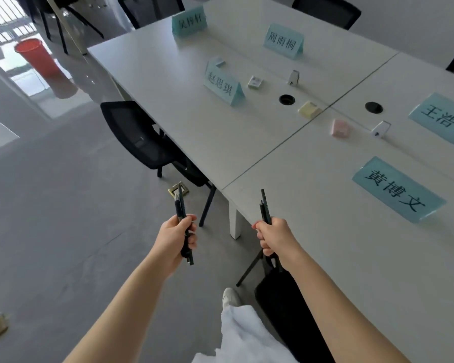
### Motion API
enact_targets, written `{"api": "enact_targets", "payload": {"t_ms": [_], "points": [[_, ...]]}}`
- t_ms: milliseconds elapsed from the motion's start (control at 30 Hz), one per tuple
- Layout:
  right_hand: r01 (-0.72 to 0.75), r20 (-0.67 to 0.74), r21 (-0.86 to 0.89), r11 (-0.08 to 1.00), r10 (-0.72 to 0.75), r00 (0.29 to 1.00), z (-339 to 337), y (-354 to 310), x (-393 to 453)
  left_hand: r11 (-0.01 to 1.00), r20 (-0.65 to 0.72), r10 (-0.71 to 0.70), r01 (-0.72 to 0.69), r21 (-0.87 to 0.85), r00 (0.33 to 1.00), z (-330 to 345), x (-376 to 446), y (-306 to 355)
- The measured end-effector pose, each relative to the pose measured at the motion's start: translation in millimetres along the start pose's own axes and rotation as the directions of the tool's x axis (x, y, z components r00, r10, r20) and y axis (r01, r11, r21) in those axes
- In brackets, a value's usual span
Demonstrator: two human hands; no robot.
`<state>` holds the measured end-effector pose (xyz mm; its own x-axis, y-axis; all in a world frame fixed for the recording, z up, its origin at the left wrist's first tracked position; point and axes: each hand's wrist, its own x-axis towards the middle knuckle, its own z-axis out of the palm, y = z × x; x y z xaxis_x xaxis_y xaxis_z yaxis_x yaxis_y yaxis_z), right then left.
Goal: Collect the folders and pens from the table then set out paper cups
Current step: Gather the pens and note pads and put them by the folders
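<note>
My left hand (177, 238) is closed around a small bundle of black pens (181, 205), held upright over the floor, left of the table's corner. My right hand (274, 238) grips another bundle of black pens (264, 205) at the near edge of the white table (312, 195). No folders and no paper cups are in view. Several light-blue name cards stand on the table, the closest one (399, 189) to the right of my right hand.
Small sticky-note blocks, yellow (309, 109) and pink (340, 128), lie along the table's middle beside two round cable holes. Black chairs (139, 137) are pushed in at the left edge and under my right arm. An orange bin (36, 56) stands on the floor far left.
</note>
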<state>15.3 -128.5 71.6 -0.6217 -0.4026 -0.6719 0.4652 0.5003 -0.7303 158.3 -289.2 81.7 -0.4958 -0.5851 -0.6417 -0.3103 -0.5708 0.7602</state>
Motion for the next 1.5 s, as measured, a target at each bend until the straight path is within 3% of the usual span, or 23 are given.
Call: {"api": "enact_targets", "payload": {"t_ms": [167, 433, 633, 833, 1100, 1300, 1500], "points": [[0.013, -0.043, -0.009, 1.000, -0.014, 0.999, 0.5, -47.1, 50.4, 0.988, 0.022, 0.021, -0.025, 0.152, 1.000, 11.5, 60.9, 38.5], [-0.047, -0.166, 0.070, 0.996, 0.058, 0.984, 2.2, -78.2, 113.8, 0.956, 0.122, -0.072, 0.034, 0.293, 0.990, 30.1, 149.6, 79.7], [-0.086, -0.372, 0.211, 0.974, 0.162, 0.914, 15.6, -91.0, 142.5, 0.906, 0.286, -0.134, 0.000, 0.423, 0.949, 52.0, 212.2, 124.2], [-0.099, -0.426, 0.261, 0.960, 0.207, 0.880, 18.6, -101.8, 167.2, 0.807, 0.341, -0.175, -0.063, 0.587, 0.924, 95.3, 277.4, 163.1], [-0.104, -0.586, 0.218, 0.970, 0.215, 0.781, -73.5, -127.5, 216.3, 0.685, 0.383, -0.136, -0.192, 0.702, 0.914, 204.5, 317.9, 178.8], [-0.187, -0.692, 0.065, 0.980, 0.180, 0.699, -183.0, -160.6, 285.2, 0.605, 0.329, 0.011, -0.268, 0.750, 0.944, 315.9, 351.6, 177.3], [-0.339, -0.705, -0.059, 0.939, 0.201, 0.681, -255.4, -183.5, 350.2, 0.388, 0.350, 0.076, -0.351, 0.852, 0.934, 409.7, 382.6, 174.5]]}}
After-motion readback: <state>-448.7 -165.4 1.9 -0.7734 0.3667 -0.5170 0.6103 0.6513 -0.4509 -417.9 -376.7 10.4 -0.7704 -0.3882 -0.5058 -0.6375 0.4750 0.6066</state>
